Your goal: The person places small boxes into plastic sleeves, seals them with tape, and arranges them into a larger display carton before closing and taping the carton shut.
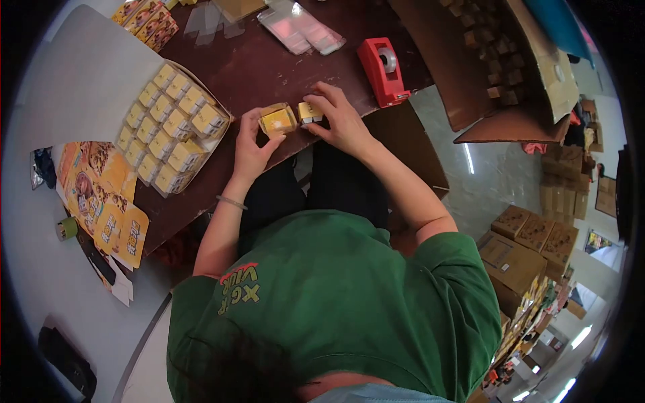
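My left hand [253, 144] grips a small yellow box with a clear plastic case [278, 121] around it, above the table's near edge. Close beside it, my right hand [341, 121] pinches a smaller yellow-and-white box [310, 113] between thumb and fingers. A narrow gap separates the two boxes. To the left lies a shallow cardboard tray [213, 142] holding rows of similar yellow-and-white boxes [161, 109]. Beyond my right hand stands a red tape dispenser [381, 74] with a roll of clear tape.
Clear plastic sleeves [302, 27] lie at the back of the dark red table [235, 67]. A large open carton [463, 101] holding many small boxes stands at right. Printed yellow card sheets [101, 195] lie at left. Brown cartons [514, 265] are stacked on the right.
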Demonstrator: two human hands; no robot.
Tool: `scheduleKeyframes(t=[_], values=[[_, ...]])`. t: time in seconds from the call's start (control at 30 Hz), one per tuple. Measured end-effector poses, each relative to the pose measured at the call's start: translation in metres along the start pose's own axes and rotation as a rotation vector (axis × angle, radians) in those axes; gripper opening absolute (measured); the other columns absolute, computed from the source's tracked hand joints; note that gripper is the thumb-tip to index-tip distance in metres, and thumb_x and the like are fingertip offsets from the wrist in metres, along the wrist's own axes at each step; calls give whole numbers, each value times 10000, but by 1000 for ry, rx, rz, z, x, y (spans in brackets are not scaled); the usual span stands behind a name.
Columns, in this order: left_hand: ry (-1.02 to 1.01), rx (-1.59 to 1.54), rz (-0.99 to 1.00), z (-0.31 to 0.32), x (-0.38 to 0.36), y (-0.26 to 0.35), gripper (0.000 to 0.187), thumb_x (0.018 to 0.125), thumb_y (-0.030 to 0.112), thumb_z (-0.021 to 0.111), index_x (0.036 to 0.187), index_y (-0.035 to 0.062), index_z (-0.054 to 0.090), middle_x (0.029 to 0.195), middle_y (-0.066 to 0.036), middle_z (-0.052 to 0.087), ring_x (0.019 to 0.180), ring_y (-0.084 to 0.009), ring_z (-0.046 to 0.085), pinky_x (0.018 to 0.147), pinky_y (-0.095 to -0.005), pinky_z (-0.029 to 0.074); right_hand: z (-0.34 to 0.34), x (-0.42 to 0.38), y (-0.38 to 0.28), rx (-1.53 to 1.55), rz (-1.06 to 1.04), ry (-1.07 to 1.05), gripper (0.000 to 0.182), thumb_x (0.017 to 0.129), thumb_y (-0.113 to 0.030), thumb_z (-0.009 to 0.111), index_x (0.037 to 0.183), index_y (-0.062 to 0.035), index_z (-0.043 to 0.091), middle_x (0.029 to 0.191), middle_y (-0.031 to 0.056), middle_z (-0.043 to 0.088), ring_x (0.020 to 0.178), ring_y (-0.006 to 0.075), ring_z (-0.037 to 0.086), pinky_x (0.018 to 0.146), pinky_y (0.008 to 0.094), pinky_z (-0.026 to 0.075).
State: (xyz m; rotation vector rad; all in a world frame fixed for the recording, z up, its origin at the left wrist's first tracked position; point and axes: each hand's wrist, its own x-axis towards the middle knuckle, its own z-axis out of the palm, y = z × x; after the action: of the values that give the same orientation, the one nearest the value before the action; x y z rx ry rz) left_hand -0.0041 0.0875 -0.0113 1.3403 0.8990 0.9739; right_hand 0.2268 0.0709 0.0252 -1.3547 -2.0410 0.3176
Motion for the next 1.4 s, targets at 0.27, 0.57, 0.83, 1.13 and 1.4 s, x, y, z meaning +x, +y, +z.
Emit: scheduleKeyframes(t=[0.27, 0.57, 0.83, 1.13, 1.4], values=[[-82, 44, -15, -4, 5, 5, 583, 769, -6, 756, 1265, 34, 452, 1262, -110, 566, 1248, -194, 513, 1106, -347, 360, -24, 63, 0, 731, 366, -16, 407, 837, -149, 751, 1182, -17, 580, 1081, 93, 665, 996, 152, 635, 890, 290, 502], [-70, 170, 27, -6, 6, -7, 583, 797, 34, 759, 1304, 47, 472, 1255, -75, 571, 1166, -171, 562, 1001, -315, 447, -18, 53, -46, 190, -117, -249, 448, 808, -219, 753, 1201, -39, 637, 1162, 125, 616, 1200, 340, 486, 958, 393, 445], [-81, 254, 57, -4, 5, 2, 612, 792, 82, 769, 1335, 44, 492, 1263, -80, 593, 1174, -192, 573, 1020, -335, 439, 5, 35, -35, 802, 626, -206, 280, 949, -200, 642, 1149, -10, 691, 1027, 32, 580, 919, 100, 575, 813, 246, 471], [-121, -260, -179, 6, 24, 27, 374, 979, 163, 541, 1324, 17, 533, 1273, -92, 602, 1155, -145, 566, 996, -299, 443, 13, 4, -47, 596, 189, 462, 285, 892, -5, 643, 1177, -21, 649, 1017, 91, 630, 905, 201, 641, 771, 347, 522], [-106, -186, -128, 0, 18, 18, 327, 930, 112, 568, 1238, 8, 604, 1142, -50, 656, 1051, -114, 591, 946, -269, 457, -16, 41, -47, 389, 146, -46, 264, 818, -129, 750, 1077, -90, 713, 958, 103, 607, 862, 261, 624, 733, 329, 518]])
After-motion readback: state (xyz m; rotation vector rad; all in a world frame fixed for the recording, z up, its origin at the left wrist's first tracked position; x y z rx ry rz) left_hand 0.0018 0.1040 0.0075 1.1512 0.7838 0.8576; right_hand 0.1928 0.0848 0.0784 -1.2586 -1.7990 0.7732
